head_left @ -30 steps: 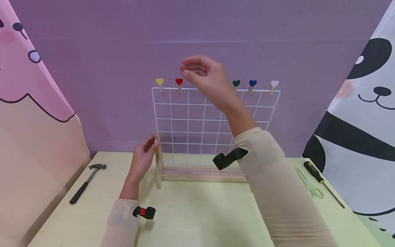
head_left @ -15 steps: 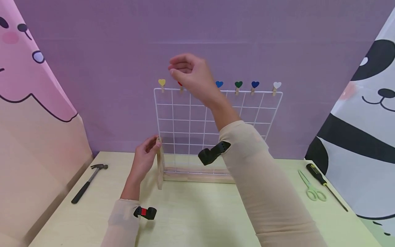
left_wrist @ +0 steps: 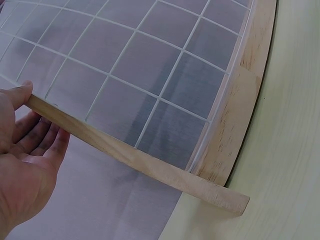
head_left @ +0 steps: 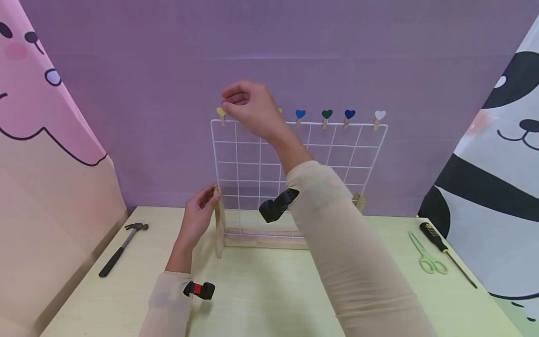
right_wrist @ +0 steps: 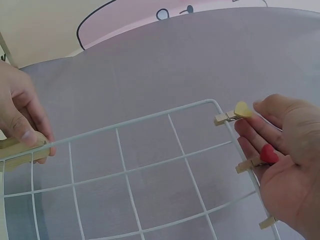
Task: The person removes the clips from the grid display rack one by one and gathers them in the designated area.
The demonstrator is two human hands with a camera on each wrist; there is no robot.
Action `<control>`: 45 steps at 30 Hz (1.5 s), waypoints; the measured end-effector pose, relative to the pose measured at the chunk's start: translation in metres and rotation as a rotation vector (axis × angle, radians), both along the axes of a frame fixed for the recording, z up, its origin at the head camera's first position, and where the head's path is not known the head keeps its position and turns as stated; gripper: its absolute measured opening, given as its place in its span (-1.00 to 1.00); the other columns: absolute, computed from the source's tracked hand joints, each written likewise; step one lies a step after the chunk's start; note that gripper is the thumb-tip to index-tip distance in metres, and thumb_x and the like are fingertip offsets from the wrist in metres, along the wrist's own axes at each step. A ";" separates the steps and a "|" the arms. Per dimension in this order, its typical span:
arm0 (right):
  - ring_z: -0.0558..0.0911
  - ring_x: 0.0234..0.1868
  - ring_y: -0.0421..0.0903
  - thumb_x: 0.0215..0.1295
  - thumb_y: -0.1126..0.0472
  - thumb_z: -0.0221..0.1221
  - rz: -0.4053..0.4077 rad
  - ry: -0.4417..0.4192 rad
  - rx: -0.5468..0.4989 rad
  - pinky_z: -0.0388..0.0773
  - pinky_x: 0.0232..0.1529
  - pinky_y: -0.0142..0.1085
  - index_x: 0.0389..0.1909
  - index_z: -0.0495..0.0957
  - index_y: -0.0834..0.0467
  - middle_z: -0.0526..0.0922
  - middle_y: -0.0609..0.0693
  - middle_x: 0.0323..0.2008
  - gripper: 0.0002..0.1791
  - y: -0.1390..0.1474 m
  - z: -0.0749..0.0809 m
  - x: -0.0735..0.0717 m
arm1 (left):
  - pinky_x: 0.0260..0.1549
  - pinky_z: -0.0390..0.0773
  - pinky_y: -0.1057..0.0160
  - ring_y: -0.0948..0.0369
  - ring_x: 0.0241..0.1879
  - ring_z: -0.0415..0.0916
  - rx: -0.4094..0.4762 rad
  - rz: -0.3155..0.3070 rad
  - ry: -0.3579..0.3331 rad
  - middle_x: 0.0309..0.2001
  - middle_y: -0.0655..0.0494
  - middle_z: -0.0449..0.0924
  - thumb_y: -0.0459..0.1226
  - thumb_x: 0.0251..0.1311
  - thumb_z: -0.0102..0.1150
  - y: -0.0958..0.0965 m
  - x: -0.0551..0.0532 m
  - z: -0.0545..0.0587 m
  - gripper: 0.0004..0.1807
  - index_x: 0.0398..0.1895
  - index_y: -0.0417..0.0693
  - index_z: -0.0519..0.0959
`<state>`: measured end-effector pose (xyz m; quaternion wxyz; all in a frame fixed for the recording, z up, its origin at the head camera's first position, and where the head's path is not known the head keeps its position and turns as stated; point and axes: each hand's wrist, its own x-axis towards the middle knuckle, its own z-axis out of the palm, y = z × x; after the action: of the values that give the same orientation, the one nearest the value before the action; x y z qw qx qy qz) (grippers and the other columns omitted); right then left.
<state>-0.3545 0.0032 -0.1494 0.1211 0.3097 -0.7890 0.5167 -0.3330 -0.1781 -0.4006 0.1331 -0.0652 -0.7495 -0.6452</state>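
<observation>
A white wire grid panel [head_left: 269, 164] stands upright in a wooden stand [head_left: 263, 241]. My left hand [head_left: 197, 216] pinches the top of the stand's left post [left_wrist: 135, 159], thumb on one side and fingers on the other. Clothespins with coloured hearts sit along the panel's top wire. My right hand [head_left: 254, 110] is over the top left corner, fingers loosely bent. In the right wrist view its thumb and fingers are around the yellow heart clothespin [right_wrist: 242, 110], with a gap at the thumb. The red heart clothespin [right_wrist: 268, 154] lies beside the palm.
A hammer [head_left: 124, 250] lies on the table's left. Green scissors [head_left: 427, 255] and a screwdriver [head_left: 447, 252] lie on the right. Blue [head_left: 300, 113], green [head_left: 327, 113], dark blue [head_left: 350, 114] and white [head_left: 380, 114] heart clothespins stand along the top wire.
My right hand has moved left along the top wire to the yellow heart clothespin, dropping slightly at the end. The left hand keeps its grip on the post.
</observation>
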 end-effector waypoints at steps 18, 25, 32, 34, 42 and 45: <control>0.74 -0.13 -0.14 0.40 0.24 0.31 -0.146 0.014 0.093 0.68 -0.05 -0.40 -0.06 0.72 0.19 0.78 0.06 -0.12 -0.83 -0.009 -0.002 0.007 | 0.45 0.41 0.01 -0.01 0.40 0.45 -0.017 0.003 0.003 0.39 -0.10 0.51 -0.18 0.53 0.12 -0.001 0.001 -0.001 -0.50 0.46 -0.05 0.42; 0.76 -0.16 -0.16 0.38 0.23 0.33 -0.177 0.003 0.067 0.69 -0.08 -0.42 -0.09 0.76 0.17 0.82 0.05 -0.15 -0.84 -0.009 -0.003 0.007 | 0.43 0.43 0.05 0.02 0.38 0.47 -0.010 -0.001 0.003 0.37 -0.10 0.52 -0.20 0.52 0.12 0.000 -0.001 -0.002 -0.51 0.45 -0.07 0.43; 0.76 -0.19 -0.18 0.35 0.23 0.36 -0.188 0.021 0.069 0.65 -0.14 -0.43 -0.14 0.78 0.15 0.83 0.04 -0.19 -0.87 -0.010 -0.002 0.007 | 0.45 0.41 0.03 0.00 0.40 0.45 -0.003 -0.002 -0.001 0.38 -0.12 0.51 -0.21 0.53 0.11 0.000 -0.001 -0.001 -0.51 0.46 -0.08 0.42; 0.76 -0.19 -0.18 0.36 0.23 0.36 -0.191 0.023 0.072 0.65 -0.13 -0.43 -0.14 0.78 0.15 0.83 0.03 -0.19 -0.87 -0.010 -0.001 0.007 | 0.45 0.41 0.03 0.00 0.40 0.45 0.002 -0.003 0.000 0.38 -0.13 0.51 -0.21 0.52 0.12 0.000 -0.001 -0.001 -0.51 0.46 -0.09 0.43; 0.77 -0.17 -0.20 0.37 0.22 0.35 -0.202 0.027 0.074 0.66 -0.08 -0.42 -0.12 0.78 0.14 0.84 0.01 -0.17 -0.86 -0.009 -0.002 0.007 | 0.42 0.44 0.07 0.04 0.39 0.46 0.002 -0.014 0.017 0.38 -0.12 0.52 -0.18 0.52 0.13 0.000 0.001 0.000 -0.50 0.45 -0.10 0.43; 0.76 -0.17 -0.20 0.36 0.21 0.35 -0.201 0.015 0.068 0.67 -0.07 -0.41 -0.12 0.78 0.14 0.83 0.00 -0.17 -0.85 -0.009 -0.002 0.006 | 0.41 0.44 0.10 0.05 0.40 0.45 -0.002 -0.021 0.026 0.38 -0.13 0.51 -0.18 0.52 0.12 0.000 0.001 0.000 -0.49 0.45 -0.12 0.42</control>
<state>-0.3483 -0.0055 -0.1518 0.1676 0.2366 -0.8322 0.4726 -0.3322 -0.1783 -0.4008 0.1359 -0.0816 -0.7475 -0.6451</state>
